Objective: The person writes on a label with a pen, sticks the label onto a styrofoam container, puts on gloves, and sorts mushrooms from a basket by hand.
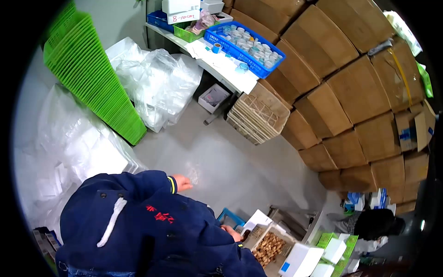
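Note:
My left hand [183, 183] extends from a navy sleeve with a yellow-striped cuff, over the grey floor, fingers loosely stretched and nothing visible in them. My right hand [232, 232] is lower, beside the near side of a beige crate [288, 243]; its fingers are partly hidden, so its grip is unclear. Many small brown pieces [269, 248] lie in that crate. Just beyond my right hand are a blue bin [227, 216] and a white foam piece [257, 219]. A white foam box [301, 259] with a blue label stands right of the crate.
Stacked green crates [94, 74] and plastic-wrapped white material [154, 78] are at left. A table [244, 86] holds a blue tray [263, 72] of small tubs; beige crates [258, 115] stand below it. Cardboard boxes [360, 94] line the right. Another person [374, 224] is at lower right.

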The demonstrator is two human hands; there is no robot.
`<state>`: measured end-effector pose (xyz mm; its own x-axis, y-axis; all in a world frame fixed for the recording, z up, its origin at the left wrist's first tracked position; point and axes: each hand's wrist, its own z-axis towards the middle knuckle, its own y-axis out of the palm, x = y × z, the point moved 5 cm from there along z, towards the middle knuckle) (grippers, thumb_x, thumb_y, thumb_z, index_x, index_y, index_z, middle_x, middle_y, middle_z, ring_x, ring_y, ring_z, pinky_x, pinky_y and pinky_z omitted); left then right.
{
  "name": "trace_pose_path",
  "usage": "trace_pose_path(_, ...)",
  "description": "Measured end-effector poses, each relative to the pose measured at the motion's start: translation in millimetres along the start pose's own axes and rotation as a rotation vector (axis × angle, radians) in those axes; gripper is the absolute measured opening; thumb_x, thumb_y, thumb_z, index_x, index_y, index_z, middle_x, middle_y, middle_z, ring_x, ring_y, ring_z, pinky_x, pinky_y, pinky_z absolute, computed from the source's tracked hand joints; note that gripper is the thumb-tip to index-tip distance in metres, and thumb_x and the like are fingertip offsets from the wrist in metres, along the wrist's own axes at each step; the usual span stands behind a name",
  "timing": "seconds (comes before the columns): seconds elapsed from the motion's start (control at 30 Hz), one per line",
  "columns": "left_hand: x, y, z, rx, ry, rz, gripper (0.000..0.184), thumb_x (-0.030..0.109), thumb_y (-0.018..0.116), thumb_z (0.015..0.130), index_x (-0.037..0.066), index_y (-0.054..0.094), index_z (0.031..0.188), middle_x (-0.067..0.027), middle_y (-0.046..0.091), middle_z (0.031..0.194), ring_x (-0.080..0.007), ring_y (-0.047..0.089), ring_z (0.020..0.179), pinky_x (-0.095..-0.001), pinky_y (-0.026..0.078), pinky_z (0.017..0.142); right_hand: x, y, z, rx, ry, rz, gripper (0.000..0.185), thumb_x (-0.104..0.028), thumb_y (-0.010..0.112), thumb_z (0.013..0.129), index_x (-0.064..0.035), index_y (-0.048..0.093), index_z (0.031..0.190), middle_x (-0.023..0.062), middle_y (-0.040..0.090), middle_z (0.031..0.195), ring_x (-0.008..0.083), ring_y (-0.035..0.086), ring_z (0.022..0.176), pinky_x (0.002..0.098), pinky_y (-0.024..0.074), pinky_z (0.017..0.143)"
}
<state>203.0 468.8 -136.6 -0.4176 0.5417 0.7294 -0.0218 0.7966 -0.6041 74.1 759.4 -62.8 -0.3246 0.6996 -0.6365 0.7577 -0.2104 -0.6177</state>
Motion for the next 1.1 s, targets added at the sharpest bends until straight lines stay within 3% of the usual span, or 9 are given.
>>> trace_pose_path(0.13, -16.7, -81.5, 71.5, 0.261, -0.020, -0.256, 0.035, 0.037, 0.053, 0.087, 0.006, 0.059, 0.072, -0.0117, 0.056, 0.058, -0.0274, 0.055, 0.054, -0.0367, 0.044, 0.055, -13.6, -7.8, 67.0, -0.028, -0.113, -0.012, 0.024, -0.030, 0.055, 0.086, -0.0118, 0.064, 0.098, 0.0143, 0.065, 0.083, 0.0311, 0.063, 0.077, 0.0362, 0.0507, 0.069)
trace_pose_path(0.2, -19.8, -118.8, 118.7, 0.357, -0.014, -0.452, 0.029, 0.029, 0.056, 0.089, 0.006, 0.055, 0.071, -0.0018, 0.053, 0.055, -0.0101, 0.050, 0.050, -0.0281, 0.042, 0.050, -25.4, -19.9, 103.5, -0.045, -0.173, -0.042, 0.022, -0.029, 0.055, 0.086, -0.0121, 0.065, 0.097, 0.0142, 0.065, 0.081, 0.0306, 0.064, 0.076, 0.0358, 0.0507, 0.068)
trace_pose_path(0.47, -31.5, -202.5, 267.5, 0.397, -0.108, -0.810, 0.017, 0.019, 0.057, 0.087, 0.006, 0.059, 0.097, -0.0021, 0.058, 0.067, -0.0093, 0.053, 0.052, -0.0245, 0.045, 0.047, -63.5, -101.8, 282.1, 0.052, -0.236, 0.053, 0.023, -0.029, 0.059, 0.085, -0.0094, 0.067, 0.093, 0.0126, 0.064, 0.067, 0.0252, 0.065, 0.063, 0.0330, 0.0510, 0.060)
trace_pose_path(0.5, -35.9, -217.2, 274.6, 0.435, -0.109, -0.821, 0.018, 0.020, 0.057, 0.088, 0.007, 0.059, 0.099, -0.0020, 0.058, 0.069, -0.0088, 0.052, 0.051, -0.0241, 0.044, 0.046, -72.3, -109.6, 309.1, 0.048, -0.344, 0.062, 0.021, -0.022, 0.061, 0.086, -0.0024, 0.067, 0.088, 0.0075, 0.063, 0.062, 0.0094, 0.059, 0.055, 0.0258, 0.0492, 0.054)
trace_pose_path(0.57, -46.3, -243.8, 276.7, 0.505, -0.174, -0.880, 0.020, 0.021, 0.056, 0.088, 0.008, 0.059, 0.102, -0.0019, 0.059, 0.071, -0.0078, 0.051, 0.051, -0.0231, 0.043, 0.046, -119.5, -130.9, 359.2, -0.038, -0.358, 0.112, 0.019, -0.019, 0.060, 0.086, -0.0015, 0.066, 0.084, 0.0061, 0.061, 0.058, 0.0089, 0.058, 0.052, 0.0246, 0.0470, 0.050)
trace_pose_path(0.7, -98.4, -291.1, 269.6, 0.629, -0.296, -0.998, 0.021, 0.025, 0.057, 0.088, 0.009, 0.058, 0.102, -0.0005, 0.058, 0.073, -0.0068, 0.051, 0.054, -0.0216, 0.041, 0.047, -254.7, -143.4, 470.5, -0.098, -0.729, -0.006, 0.014, -0.014, 0.058, 0.087, -0.0014, 0.063, 0.085, 0.0054, 0.058, 0.057, 0.0113, 0.056, 0.051, 0.0248, 0.0449, 0.049)
trace_pose_path(0.73, -109.7, -301.9, 266.4, 0.648, -0.313, -1.007, 0.021, 0.025, 0.056, 0.089, 0.009, 0.058, 0.101, -0.0002, 0.058, 0.072, -0.0069, 0.051, 0.055, -0.0216, 0.041, 0.047, -304.1, -141.5, 489.5, -0.077, -0.778, 0.037, 0.013, -0.015, 0.061, 0.085, -0.0038, 0.063, 0.079, 0.0122, 0.057, 0.060, 0.0283, 0.057, 0.054, 0.0319, 0.0457, 0.051)
trace_pose_path(1.0, -198.2, -386.5, 272.1, 0.705, -0.341, -1.106, 0.022, 0.023, 0.054, 0.090, 0.004, 0.058, 0.099, -0.0031, 0.060, 0.071, -0.0084, 0.053, 0.056, -0.0217, 0.041, 0.048, -569.4, -31.6, 635.5, 0.199, -1.238, -0.050, 0.026, -0.013, 0.073, 0.071, -0.0039, 0.062, 0.093, 0.0094, 0.060, 0.088, 0.0227, 0.061, 0.072, 0.0303, 0.0480, 0.059)
trace_pose_path(1.1, -224.1, -427.7, 277.9, 0.713, -0.347, -1.220, 0.020, 0.020, 0.052, 0.089, 0.003, 0.059, 0.098, -0.0028, 0.059, 0.071, -0.0085, 0.053, 0.056, -0.0222, 0.042, 0.050, -640.6, 18.2, 695.7, 0.240, -1.295, -0.205, 0.037, -0.014, 0.075, 0.065, -0.0065, 0.060, 0.098, 0.0100, 0.057, 0.090, 0.0278, 0.057, 0.082, 0.0361, 0.0468, 0.071)
